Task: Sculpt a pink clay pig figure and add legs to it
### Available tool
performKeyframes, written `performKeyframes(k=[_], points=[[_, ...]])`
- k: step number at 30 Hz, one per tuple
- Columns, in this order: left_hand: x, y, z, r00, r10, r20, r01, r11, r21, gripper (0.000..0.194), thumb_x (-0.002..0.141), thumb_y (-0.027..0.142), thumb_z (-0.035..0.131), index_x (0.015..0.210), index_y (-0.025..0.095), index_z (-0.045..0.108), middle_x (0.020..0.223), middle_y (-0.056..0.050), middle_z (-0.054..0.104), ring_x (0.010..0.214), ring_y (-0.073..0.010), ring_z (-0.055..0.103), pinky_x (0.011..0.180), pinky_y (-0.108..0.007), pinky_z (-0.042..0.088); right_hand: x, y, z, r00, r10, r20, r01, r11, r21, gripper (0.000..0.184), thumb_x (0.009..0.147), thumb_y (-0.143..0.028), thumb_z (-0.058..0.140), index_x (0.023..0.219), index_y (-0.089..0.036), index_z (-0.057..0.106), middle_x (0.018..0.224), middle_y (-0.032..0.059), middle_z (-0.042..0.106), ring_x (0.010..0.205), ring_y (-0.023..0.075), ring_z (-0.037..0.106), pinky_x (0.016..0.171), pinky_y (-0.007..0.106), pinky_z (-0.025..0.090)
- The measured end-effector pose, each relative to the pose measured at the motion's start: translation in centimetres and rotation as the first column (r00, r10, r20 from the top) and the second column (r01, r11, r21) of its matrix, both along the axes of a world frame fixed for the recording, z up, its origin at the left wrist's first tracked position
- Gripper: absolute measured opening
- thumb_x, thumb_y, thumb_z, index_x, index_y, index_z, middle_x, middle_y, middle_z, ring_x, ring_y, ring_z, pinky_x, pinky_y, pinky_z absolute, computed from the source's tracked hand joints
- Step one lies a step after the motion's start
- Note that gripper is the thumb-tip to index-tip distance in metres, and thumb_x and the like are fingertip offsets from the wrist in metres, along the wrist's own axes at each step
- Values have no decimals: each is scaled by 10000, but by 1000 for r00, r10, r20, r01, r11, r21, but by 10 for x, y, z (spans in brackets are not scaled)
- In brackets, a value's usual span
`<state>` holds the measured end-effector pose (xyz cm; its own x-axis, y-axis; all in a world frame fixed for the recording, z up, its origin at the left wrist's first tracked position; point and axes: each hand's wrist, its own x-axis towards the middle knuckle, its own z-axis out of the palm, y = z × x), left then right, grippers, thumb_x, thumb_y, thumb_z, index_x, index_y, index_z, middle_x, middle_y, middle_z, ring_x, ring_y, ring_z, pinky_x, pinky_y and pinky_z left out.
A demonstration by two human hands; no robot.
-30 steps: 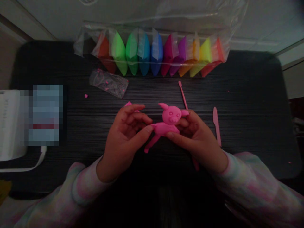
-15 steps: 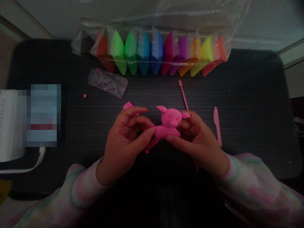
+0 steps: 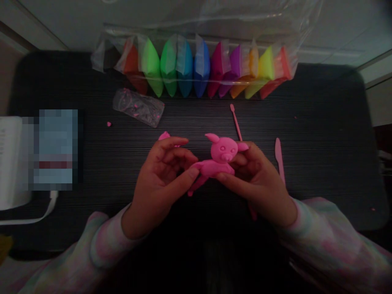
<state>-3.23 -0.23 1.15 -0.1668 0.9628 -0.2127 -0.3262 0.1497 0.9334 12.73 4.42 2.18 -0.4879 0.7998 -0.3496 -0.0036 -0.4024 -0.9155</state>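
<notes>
A pink clay pig [image 3: 218,167] with pointed ears, round eyes and a snout is held above the dark table between my two hands. My right hand [image 3: 257,175] grips its body, thumb in front and fingers behind. My left hand [image 3: 165,175] pinches a thin limb at the pig's left side between thumb and fingers. Another slim leg hangs down below the body. Behind my left fingers lies a pink lump [image 3: 164,135], partly hidden. A thin pink modelling tool [image 3: 235,122] passes beneath my right hand, its middle covered.
Several coloured clay packets [image 3: 185,69] stand in a clear bag along the table's back. A clear plastic piece [image 3: 139,107] with pink scraps lies left of centre. On the right rests a pink plastic knife [image 3: 279,159]. A blurred-out device [image 3: 56,147] with a white cable [image 3: 50,208] is far left.
The pig has shifted slightly right and its head has turned and tilted a little. My left hand keeps its pinch on the limb, which shows more than half a second ago.
</notes>
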Motion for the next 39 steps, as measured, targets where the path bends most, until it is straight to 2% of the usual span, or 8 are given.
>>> performKeyframes(k=[3,8,12,15,20,28,35,39], points=[[-1,0,2,994,-112,5,112,991,-70,329,669,141,670,971,218,564,841,19,634,779,-85,599,659,-158,493,0,0,0,998,50,-32,-50,999,9,340,715,-109,632,946,-276,446,864,-55,658,848,94,625,776,227,491],[0,2,3,961,-275,26,273,931,-245,143,700,229,651,831,184,618,705,25,618,544,-67,556,482,-164,450,1,-2,0,995,91,-39,-91,996,17,364,690,-128,661,953,-268,451,894,-38,644,850,111,623,777,257,505],[0,1,0,976,-179,127,203,956,-214,148,679,222,669,819,199,627,698,21,615,542,-68,548,458,-158,441,3,-2,0,995,98,18,-99,990,104,291,710,-190,652,944,-266,496,893,-21,620,861,133,612,793,289,500],[0,0,-2,980,-115,161,144,973,-180,146,666,219,683,804,215,636,702,22,624,547,-66,550,469,-155,456,7,0,2,990,89,106,-109,973,203,170,750,-243,616,894,-255,526,852,-12,600,823,137,596,733,280,494],[-2,0,-3,975,-87,206,121,980,-159,172,668,223,684,832,223,635,731,12,641,581,-90,577,494,-191,492,12,1,5,969,85,231,-161,930,331,51,798,-279,557,818,-232,548,760,-2,588,725,128,561,618,254,451],[-2,0,-4,970,-85,230,124,979,-161,152,661,215,690,800,224,630,673,21,624,551,-86,561,461,-185,484,12,-1,5,962,63,265,-150,935,322,69,802,-287,554,773,-224,553,683,-24,571,607,96,527,559,229,420],[-1,0,-4,962,-107,249,156,970,-186,158,670,211,677,814,219,611,688,27,604,560,-93,559,426,-177,463,12,3,3,955,91,281,-178,937,301,92,781,-309,575,812,-225,553,751,-13,579,667,112,543,595,247,429],[0,0,-3,975,-105,195,137,978,-159,173,651,170,690,804,220,626,800,29,648,714,-93,604,607,-180,504,10,2,2,971,79,226,-144,947,286,206,727,-289,641,893,-237,531,821,-13,589,758,126,567,666,263,453]])
